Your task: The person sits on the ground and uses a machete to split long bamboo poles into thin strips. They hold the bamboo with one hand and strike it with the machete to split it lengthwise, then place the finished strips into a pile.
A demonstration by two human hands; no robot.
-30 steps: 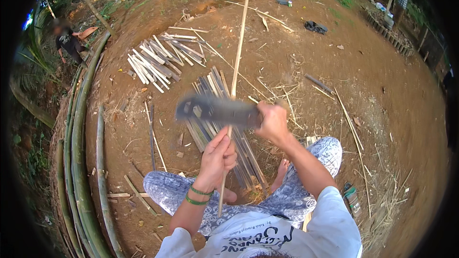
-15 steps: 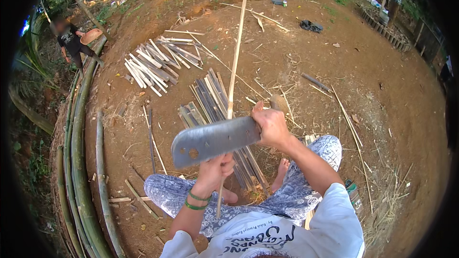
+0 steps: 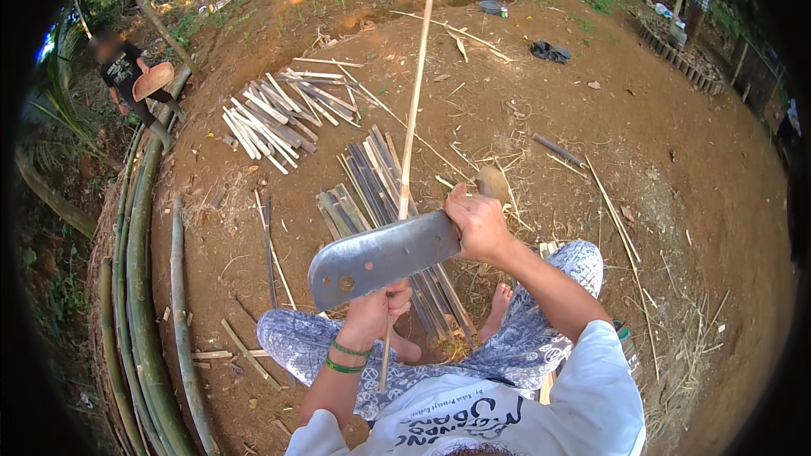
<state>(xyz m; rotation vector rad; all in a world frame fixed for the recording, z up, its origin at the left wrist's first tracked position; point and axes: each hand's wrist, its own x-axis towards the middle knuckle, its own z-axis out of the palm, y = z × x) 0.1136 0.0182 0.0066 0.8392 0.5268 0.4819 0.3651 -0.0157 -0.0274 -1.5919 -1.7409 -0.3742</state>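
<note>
Your right hand is closed tight around the handle of a broad, grey steel chopping blade, which lies nearly level across the middle of the scene, its blunt tip pointing left. The blade looks heavy and stiff, its weight out toward the tip, so a full-fist hold close up against the steel, as you have it, seems the right place; the handle's end pokes out beyond your knuckles. Your right forearm comes in from the lower right with the elbow bent and the wrist raised above your knee.

Your left hand is wrapped shut around a long, thin, pale bamboo strip, low on its length, just under the blade. The strip runs away from you toward the far edge and crosses the blade; it should be light and springy, liable to whip or split, with sharp edges likely.

You sit on bare earth. Dark split bamboo slats lie ahead, paler ones farther left, and long green bamboo poles curve along the left.
</note>
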